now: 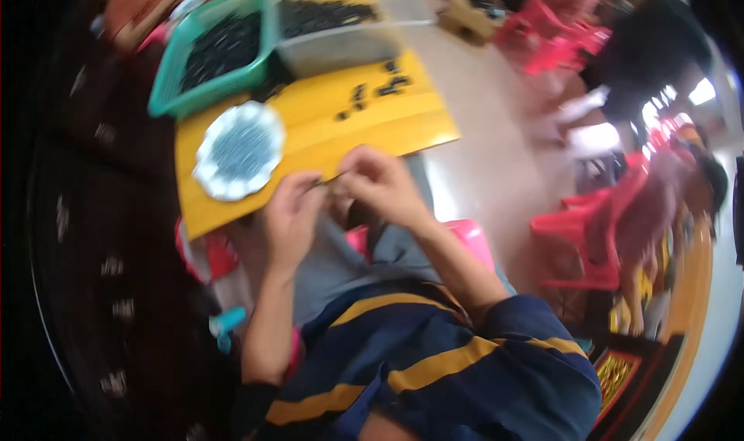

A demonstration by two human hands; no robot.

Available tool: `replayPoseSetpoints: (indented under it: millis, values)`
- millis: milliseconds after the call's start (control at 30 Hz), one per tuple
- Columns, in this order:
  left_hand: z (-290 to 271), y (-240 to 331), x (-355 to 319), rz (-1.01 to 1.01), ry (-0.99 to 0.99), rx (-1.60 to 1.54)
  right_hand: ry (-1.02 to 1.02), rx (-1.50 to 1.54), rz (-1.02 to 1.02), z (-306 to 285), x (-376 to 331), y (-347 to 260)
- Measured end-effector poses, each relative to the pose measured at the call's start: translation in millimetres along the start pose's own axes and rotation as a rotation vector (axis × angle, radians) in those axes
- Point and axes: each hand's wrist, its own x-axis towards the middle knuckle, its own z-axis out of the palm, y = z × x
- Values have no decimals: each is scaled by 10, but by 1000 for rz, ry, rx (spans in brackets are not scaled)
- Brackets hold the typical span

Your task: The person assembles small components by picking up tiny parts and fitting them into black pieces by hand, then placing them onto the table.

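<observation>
My left hand [288, 212] and my right hand [381, 185] meet at the near edge of a yellow table [325, 142], fingertips pinched almost together. Between them is a small dark piece [320, 183], too blurred to name its kind. Left of the hands stands a white scalloped dish [203, 179] holding many small thin grey pieces [242, 146]. Several small black parts [391, 85] lie loose on the table beyond my right hand.
At the far left of the table a green basket [163, 92] holds black parts; beside it, a translucent bin [337, 53] holds more. Pink plastic chairs [577, 239] and other people fill the right side. Dark drawers [101, 208] line the left. A turquoise object [226, 325] is near my left forearm.
</observation>
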Motion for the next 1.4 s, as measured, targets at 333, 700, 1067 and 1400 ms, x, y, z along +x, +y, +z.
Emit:
replayPoseSetpoints:
  millis: [333, 700, 1067, 1400]
  values:
    - [-86, 52, -46, 35, -46, 5, 55, 56, 18, 149, -21, -31]
    - [-100, 0, -27, 14, -71, -34, 34, -66, -4, 88, -28, -24]
    - [-113, -65, -42, 43, -44, 118, 36, -335, -76, 97, -3, 1]
    - [-117, -26, -38, 90, -8, 299, -93, -724, -320, 131, 56, -158]
